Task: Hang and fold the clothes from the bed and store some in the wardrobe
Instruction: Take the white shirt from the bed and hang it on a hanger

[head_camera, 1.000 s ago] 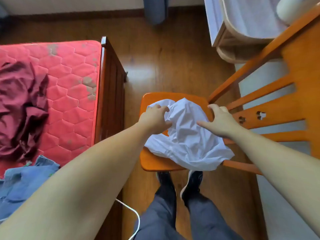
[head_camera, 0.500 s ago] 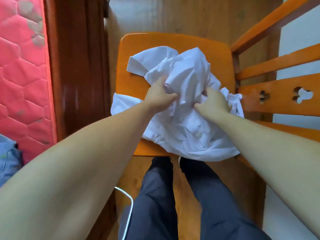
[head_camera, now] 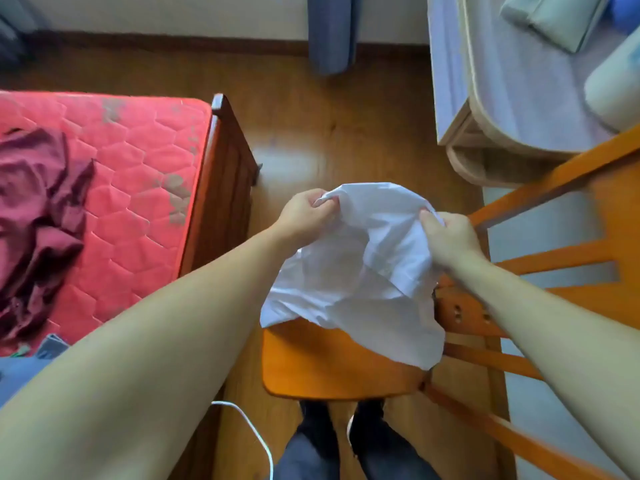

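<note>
White shirt (head_camera: 360,271) now lifted off chair (head_camera: 332,362), both hands.

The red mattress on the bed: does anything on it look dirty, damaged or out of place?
Yes. The red mattress is bare and has greyish stains near its right edge and top. A maroon garment lies crumpled on it, and blue clothing lies bunched at the near end, none of it folded.
</note>
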Tool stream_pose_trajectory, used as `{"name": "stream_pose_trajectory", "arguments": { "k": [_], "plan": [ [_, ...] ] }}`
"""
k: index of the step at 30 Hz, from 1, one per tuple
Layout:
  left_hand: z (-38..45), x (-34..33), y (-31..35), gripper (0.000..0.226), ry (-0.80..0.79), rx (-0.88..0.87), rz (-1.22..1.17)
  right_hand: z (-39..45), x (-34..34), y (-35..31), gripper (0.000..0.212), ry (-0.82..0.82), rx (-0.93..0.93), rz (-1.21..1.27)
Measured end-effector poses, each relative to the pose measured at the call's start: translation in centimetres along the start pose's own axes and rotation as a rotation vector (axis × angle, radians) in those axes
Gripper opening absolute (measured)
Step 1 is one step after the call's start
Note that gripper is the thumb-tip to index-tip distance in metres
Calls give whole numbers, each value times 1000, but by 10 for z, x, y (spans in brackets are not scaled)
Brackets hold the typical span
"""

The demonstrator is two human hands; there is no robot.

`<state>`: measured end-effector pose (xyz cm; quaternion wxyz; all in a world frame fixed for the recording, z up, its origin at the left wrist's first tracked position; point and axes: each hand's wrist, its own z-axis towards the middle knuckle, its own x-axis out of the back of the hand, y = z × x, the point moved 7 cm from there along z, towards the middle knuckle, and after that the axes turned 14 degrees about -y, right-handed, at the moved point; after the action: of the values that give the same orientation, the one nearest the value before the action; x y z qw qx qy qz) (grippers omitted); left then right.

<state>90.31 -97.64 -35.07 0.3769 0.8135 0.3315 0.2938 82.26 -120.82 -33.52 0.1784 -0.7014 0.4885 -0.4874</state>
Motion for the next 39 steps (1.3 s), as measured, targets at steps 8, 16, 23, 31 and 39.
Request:
{"name": "stream_pose_trajectory", "arguments": {
  "k": [8, 16, 23, 31, 39],
  "plan": [
    [-105, 90, 202, 26, 77, -294, 275, -68, 100, -156, 50, -74, 58, -204],
    [-221, 96, 345, 13, -14, -599, 363, -164, 141, -313, 74, -257, 428, -249],
    [-284, 94, 358, 21, -16, -723, 300, -218, 112, -390, 9, -355, 619, -421],
    [-272, 87, 285, 42, -367, -379, 556, -263, 136, -386, 8, -327, 802, -170],
    [-306, 96, 323, 10, 191, -635, 448, -274, 166, -328, 25, -239, 555, -513]
  ]
}}
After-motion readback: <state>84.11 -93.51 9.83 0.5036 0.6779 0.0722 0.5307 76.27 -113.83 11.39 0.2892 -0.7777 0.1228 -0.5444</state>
